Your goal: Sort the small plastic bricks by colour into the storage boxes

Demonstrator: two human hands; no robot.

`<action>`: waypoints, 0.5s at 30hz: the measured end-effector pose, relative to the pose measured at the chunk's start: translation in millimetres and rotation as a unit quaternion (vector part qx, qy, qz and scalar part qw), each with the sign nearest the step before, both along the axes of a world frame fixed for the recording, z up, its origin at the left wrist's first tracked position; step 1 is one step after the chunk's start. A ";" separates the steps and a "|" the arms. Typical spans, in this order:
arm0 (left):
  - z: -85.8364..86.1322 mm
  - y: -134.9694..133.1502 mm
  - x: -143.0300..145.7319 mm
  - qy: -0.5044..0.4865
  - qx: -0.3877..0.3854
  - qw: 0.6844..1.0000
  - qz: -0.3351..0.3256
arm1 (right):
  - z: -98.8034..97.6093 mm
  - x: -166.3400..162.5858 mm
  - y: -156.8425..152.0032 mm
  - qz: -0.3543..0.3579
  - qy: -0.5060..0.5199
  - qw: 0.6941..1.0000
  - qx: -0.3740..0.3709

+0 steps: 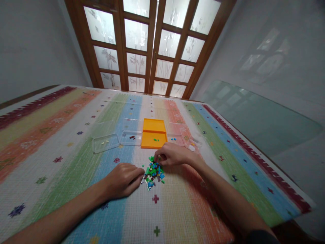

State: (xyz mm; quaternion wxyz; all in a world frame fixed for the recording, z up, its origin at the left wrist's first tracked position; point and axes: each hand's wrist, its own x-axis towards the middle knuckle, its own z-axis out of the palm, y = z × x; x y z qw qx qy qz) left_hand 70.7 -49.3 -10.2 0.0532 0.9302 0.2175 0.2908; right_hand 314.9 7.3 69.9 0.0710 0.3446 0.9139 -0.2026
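A small heap of toy building bricks (153, 173), mostly green and blue with some white and dark ones, lies on the striped cloth. My right hand (172, 154) reaches over the heap's far right side, thumb and forefinger pinched together; whatever is between them is too small to make out. At the heap's left edge rests my left hand (125, 179), its fingers curled and their tips by the bricks. What those fingers hold, if anything, is hidden. Just beyond the heap, an open yellow case (147, 140) holds a few green bricks (155, 139).
Clear plastic boxes flank the case: one with pale pieces (94, 145), one with dark pieces (121, 139), one with blue bricks (173, 139), and one at right with orange and white pieces (192, 145). Glazed wooden doors (151, 44) stand beyond the table.
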 end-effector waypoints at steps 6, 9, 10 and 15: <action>-0.9 0.1 -0.1 0.009 0.004 1.000 0.001 | 0.6 -1.6 -1.2 0.005 -0.012 1.000 -0.004; -2.0 0.6 -0.3 0.012 0.004 1.000 -0.002 | -0.9 -1.0 0.1 0.007 -0.010 1.000 -0.004; -2.4 0.8 -0.4 0.014 0.004 1.000 -0.002 | -1.6 -0.5 0.7 0.006 -0.009 1.000 -0.003; -3.1 1.4 -0.6 0.013 0.007 1.000 -0.003 | -3.2 1.0 1.7 -0.001 -0.005 1.000 -0.003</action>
